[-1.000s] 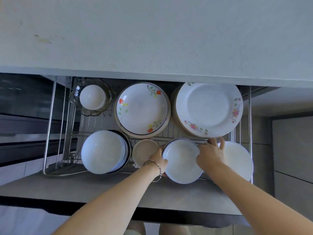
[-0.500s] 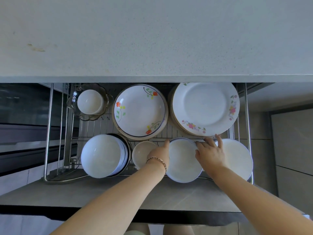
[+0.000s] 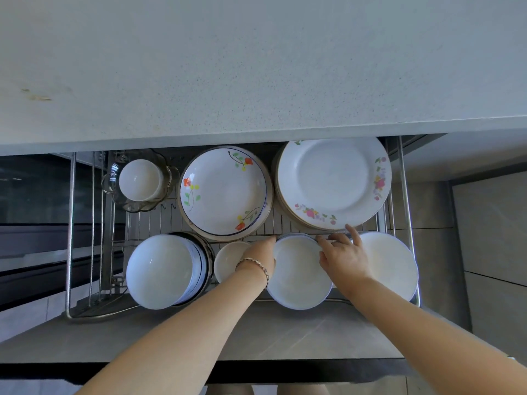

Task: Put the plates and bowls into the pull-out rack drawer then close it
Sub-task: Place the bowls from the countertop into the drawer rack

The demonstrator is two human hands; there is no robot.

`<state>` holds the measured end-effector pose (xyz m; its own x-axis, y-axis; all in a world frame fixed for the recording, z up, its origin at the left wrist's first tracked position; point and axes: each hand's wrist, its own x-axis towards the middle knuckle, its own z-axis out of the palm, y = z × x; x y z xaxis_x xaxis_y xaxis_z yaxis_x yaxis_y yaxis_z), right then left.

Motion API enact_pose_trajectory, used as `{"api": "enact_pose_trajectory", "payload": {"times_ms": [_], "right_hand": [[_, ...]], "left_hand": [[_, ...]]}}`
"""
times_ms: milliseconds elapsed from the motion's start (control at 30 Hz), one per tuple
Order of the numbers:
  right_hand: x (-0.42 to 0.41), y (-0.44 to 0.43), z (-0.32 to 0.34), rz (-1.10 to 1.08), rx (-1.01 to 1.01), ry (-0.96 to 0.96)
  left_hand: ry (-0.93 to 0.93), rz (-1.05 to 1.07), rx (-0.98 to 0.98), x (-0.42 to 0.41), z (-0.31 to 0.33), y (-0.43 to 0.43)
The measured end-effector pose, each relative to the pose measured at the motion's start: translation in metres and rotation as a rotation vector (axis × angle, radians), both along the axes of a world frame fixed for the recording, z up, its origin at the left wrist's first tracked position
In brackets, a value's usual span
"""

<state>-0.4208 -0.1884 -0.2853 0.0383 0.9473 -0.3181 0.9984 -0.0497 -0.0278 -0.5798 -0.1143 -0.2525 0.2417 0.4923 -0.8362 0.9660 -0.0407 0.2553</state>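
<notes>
The pull-out wire rack drawer (image 3: pixel 70 238) stands open below the counter. A white bowl (image 3: pixel 296 275) sits in its front row, tilted toward me. My left hand (image 3: pixel 261 255) holds the bowl's left rim, its fingers curled behind the edge. Over the bowl's far right rim lies my right hand (image 3: pixel 342 260) with fingers spread and one fingertip near the pink-flowered plate (image 3: pixel 333 178). An orange-flowered plate (image 3: pixel 225 192) rests in the back row. A stack of white bowls (image 3: pixel 162 269), a small cream bowl (image 3: pixel 228 258) and a plain white plate (image 3: pixel 390 266) share the front row.
A white cup inside a glass bowl (image 3: pixel 139 179) sits at the rack's back left. The grey countertop (image 3: pixel 256 67) overhangs the back row. The grey drawer front (image 3: pixel 256 337) lies flat under my forearms. A dark oven front is at the left.
The white bowl has settled lower into the front row. My right hand's fingers have uncurled from its rim and spread out. My left hand has stayed at the left rim.
</notes>
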Motion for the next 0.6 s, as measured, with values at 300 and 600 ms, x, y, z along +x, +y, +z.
{"api": "enact_pose_trajectory", "payload": {"times_ms": [300, 600], "right_hand": [[0.002, 0.041, 0.085, -0.123, -0.363, 0.205], [-0.01, 0.196, 0.228, -0.215, -0.322, 0.635]], "left_hand": [[-0.102, 0.116, 0.079, -0.004, 0.067, 0.026], [-0.337, 0.299, 0.435, -0.023, 0.195, 0.171]]}}
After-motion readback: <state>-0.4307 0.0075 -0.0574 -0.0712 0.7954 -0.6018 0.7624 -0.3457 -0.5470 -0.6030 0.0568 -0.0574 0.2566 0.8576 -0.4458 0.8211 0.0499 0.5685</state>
